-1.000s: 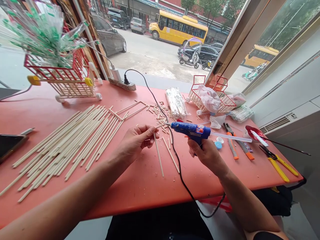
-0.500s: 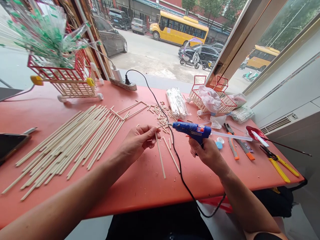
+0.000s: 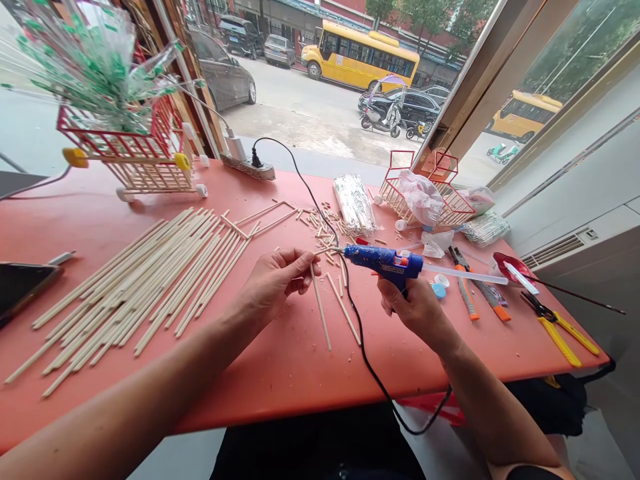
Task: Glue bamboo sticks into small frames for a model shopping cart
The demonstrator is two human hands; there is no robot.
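Between thumb and fingers, my left hand (image 3: 283,275) pinches a thin wooden stick (image 3: 321,308) that slants down toward the table. My right hand (image 3: 417,310) is wrapped round the handle of a blue hot glue gun (image 3: 383,260). Its nozzle points left and sits close to the stick's upper end; whether they touch I cannot tell. A clear glue stick (image 3: 467,274) pokes out of the gun's back. Below the nozzle lies another loose stick (image 3: 344,310). Many long wooden sticks (image 3: 135,280) are spread to the left of my left hand.
Short cut pieces (image 3: 320,223) lie behind the hands, beside a wrapped bundle (image 3: 354,203). A black cord (image 3: 357,320) crosses the table (image 3: 240,393). Pliers (image 3: 465,287) and yellow-handled cutters (image 3: 560,333) lie right. Small stick carts stand back left (image 3: 145,177) and back right (image 3: 455,203).
Hands, stick and glue gun keep nearly the same positions. The nozzle seems to have shifted very slightly left, and the whole view has moved a little.
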